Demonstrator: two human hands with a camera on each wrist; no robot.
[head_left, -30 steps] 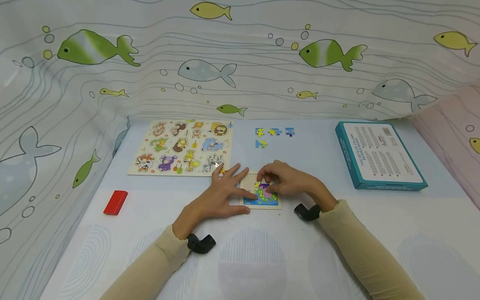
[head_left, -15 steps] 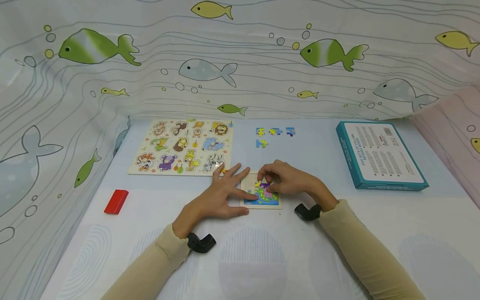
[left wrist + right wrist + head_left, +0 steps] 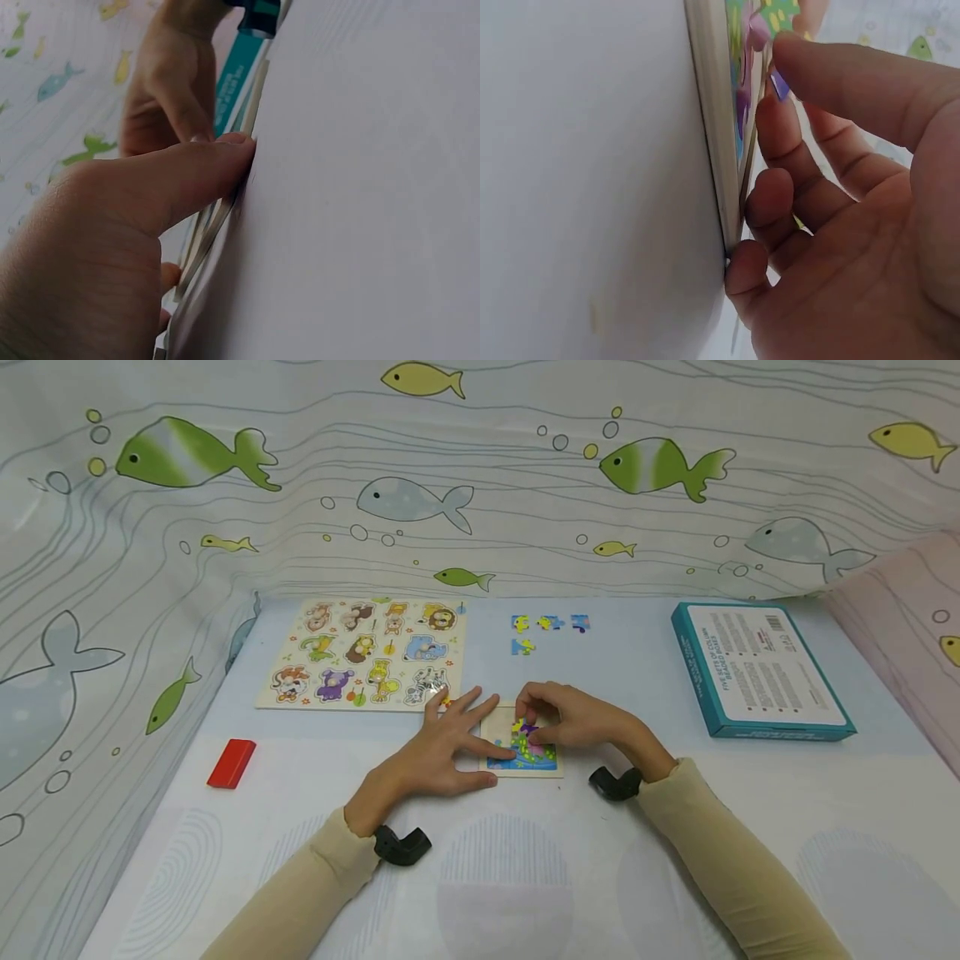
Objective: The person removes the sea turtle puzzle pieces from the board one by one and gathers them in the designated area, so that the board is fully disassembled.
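Near the table's middle lies a small wooden jigsaw tray (image 3: 495, 717), its lower part filled with blue, green and pink pieces. My left hand (image 3: 442, 753) is spread out, the index finger on the tray's picture and the thumb by its near left corner. From the right, my right hand (image 3: 576, 718) reaches over the tray. Between its thumb and fingers it pinches a jigsaw piece (image 3: 780, 13), green and yellow with some purple, tilted off the tray in the right wrist view. Part of the tray is hidden under both hands.
Several loose jigsaw pieces (image 3: 550, 623) lie behind the tray. An animal peg-style puzzle board (image 3: 397, 683) is at the back left, close to my left fingertips. A red block (image 3: 232, 764) sits far left, and a teal-edged box (image 3: 772, 668) stands right.
The right hand has lifted slightly, and the jigsaw piece in its fingers now stands tilted. My left hand stays in place.
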